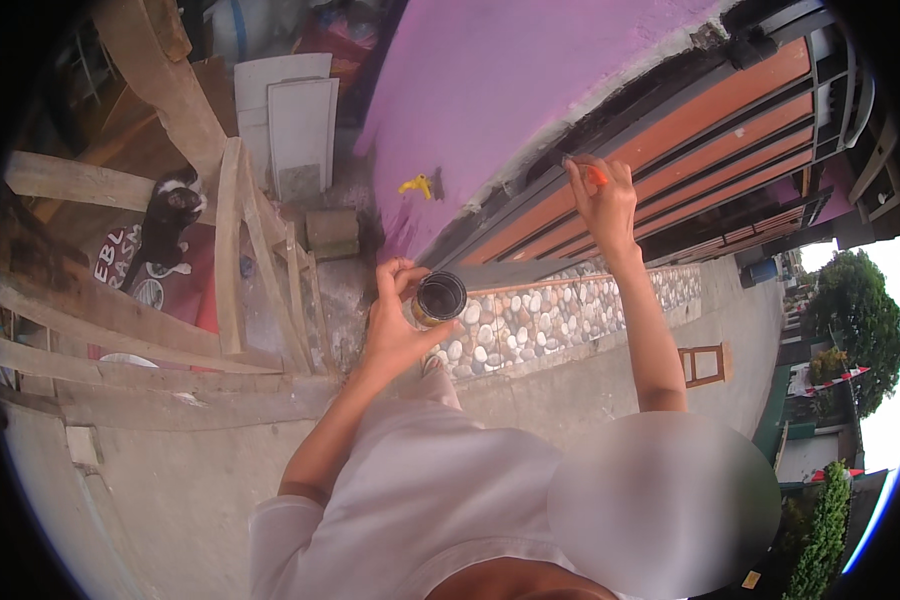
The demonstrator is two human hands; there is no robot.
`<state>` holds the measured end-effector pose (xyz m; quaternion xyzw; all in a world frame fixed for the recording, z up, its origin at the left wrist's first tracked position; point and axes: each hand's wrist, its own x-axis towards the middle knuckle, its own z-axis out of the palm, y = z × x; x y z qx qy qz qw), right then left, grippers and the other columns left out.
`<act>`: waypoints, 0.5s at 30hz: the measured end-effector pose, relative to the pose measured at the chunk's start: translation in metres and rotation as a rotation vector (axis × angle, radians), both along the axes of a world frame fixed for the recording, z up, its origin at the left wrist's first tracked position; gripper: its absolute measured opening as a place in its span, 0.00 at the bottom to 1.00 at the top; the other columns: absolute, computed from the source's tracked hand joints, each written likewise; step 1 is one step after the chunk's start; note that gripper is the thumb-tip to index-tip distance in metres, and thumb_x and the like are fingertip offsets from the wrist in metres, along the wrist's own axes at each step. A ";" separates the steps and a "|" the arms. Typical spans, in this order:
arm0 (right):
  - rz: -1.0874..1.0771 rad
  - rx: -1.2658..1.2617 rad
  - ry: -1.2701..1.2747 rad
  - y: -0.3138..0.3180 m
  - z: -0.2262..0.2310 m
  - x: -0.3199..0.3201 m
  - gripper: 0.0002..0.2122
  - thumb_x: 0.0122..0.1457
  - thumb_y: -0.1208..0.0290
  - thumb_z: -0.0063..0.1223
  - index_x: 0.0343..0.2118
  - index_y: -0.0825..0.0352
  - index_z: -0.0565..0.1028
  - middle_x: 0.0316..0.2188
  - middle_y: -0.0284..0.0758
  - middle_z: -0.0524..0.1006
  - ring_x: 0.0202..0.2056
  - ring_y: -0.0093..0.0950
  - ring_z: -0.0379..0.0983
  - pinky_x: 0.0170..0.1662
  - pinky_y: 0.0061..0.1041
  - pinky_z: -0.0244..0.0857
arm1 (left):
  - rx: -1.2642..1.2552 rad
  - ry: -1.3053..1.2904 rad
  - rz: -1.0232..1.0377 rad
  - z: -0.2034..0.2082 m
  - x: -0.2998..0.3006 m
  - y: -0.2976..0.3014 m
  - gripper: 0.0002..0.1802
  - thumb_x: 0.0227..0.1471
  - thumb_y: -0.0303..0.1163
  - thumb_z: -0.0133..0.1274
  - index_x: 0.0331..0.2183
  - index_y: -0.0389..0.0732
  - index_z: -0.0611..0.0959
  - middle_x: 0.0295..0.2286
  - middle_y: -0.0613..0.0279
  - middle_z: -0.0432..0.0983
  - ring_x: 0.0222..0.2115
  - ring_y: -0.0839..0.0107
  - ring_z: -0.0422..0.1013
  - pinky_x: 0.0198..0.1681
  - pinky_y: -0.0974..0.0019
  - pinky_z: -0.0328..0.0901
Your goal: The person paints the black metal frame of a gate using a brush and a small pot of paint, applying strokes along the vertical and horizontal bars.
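My left hand (392, 325) is wrapped round a small open can (441, 297) with a dark inside, held out in front of my body. My right hand (607, 205) is raised up and to the right, closed on a paintbrush (597, 176) whose orange handle shows between the fingers. Its tip is hard to make out against the dark frame. That hand is by the gate (670, 150), which has orange panels and dark metal bars. Whether the brush touches the metal cannot be seen.
A purple wall (490, 90) with a yellow tap (416, 187) adjoins the gate. Pebble-faced stonework (540, 320) runs below it. On the left, a black-and-white cat (170, 215) sits among wooden beams (232, 240). A wooden frame (703, 366) lies on the concrete at the right.
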<state>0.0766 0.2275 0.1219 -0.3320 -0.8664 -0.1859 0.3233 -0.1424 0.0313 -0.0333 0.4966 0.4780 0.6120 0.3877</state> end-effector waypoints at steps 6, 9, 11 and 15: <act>0.091 0.051 0.025 -0.005 0.004 -0.021 0.06 0.52 0.73 0.65 0.29 0.67 0.78 0.17 0.33 0.71 0.24 0.32 0.67 0.36 0.31 0.63 | 0.001 -0.003 0.007 0.011 -0.003 0.000 0.50 0.35 0.26 0.71 0.54 0.41 0.56 0.47 0.51 0.70 0.47 0.64 0.70 0.55 0.59 0.63; 0.135 -0.013 -0.038 0.001 -0.028 -0.017 0.07 0.52 0.72 0.65 0.29 0.68 0.78 0.17 0.35 0.71 0.24 0.33 0.67 0.38 0.31 0.64 | 0.025 -0.013 -0.015 0.010 -0.002 0.000 0.50 0.35 0.24 0.71 0.54 0.41 0.55 0.46 0.51 0.69 0.47 0.64 0.70 0.55 0.60 0.64; 0.091 -0.029 -0.089 0.001 -0.041 -0.014 0.07 0.52 0.72 0.65 0.30 0.68 0.78 0.17 0.35 0.72 0.24 0.32 0.67 0.40 0.30 0.64 | 0.027 0.020 -0.006 0.009 -0.002 -0.001 0.50 0.34 0.23 0.70 0.54 0.41 0.55 0.46 0.51 0.70 0.47 0.65 0.70 0.54 0.60 0.65; 0.025 0.112 -0.027 -0.001 -0.007 -0.009 0.08 0.52 0.73 0.66 0.31 0.68 0.79 0.19 0.33 0.74 0.24 0.31 0.67 0.39 0.30 0.63 | 0.009 -0.012 0.000 -0.002 -0.006 0.000 0.50 0.35 0.24 0.71 0.54 0.40 0.55 0.46 0.51 0.70 0.47 0.64 0.70 0.53 0.60 0.65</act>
